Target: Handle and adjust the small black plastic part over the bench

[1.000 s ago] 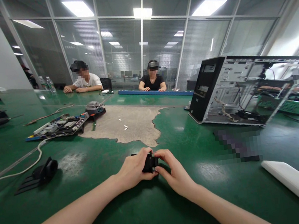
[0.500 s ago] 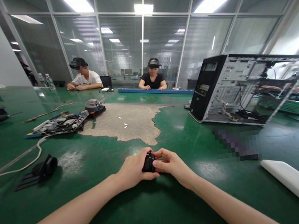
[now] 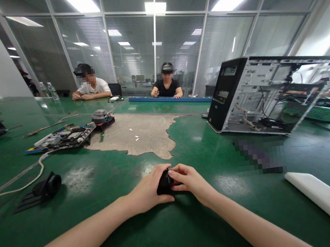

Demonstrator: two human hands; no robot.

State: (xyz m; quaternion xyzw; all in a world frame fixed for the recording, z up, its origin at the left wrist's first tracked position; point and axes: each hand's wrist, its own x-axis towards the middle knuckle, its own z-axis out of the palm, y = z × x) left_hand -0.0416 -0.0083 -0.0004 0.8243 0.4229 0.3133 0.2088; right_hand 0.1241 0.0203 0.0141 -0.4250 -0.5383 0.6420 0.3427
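Just above the green tabletop [image 3: 131,237], a small black part [image 3: 163,183] sits between my two hands; its exact kind is hard to make out. My left hand [image 3: 146,188] is wrapped round it from the left, thumb on the near side and fingers over the far side. From the right, my right hand [image 3: 190,179] pinches its upper right edge with thumb and fingers. Much of the part is covered by fingers. To the left on the table lies a black plastic piece with a round opening and slats [image 3: 44,190].
Beyond my hands is a bare brown patch [image 3: 142,134] with white scraps. A circuit board [image 3: 63,139] and a heatsink fan [image 3: 102,119] stand at left. At right are an open computer case [image 3: 231,94], a blurred-out dark item [image 3: 259,156] and a white slab [image 3: 324,199]. Two people sit opposite.
The black part has turned slightly in my grip, and my right thumb has shifted up along it. My left hand stays around it. One person opposite has lifted a hand.
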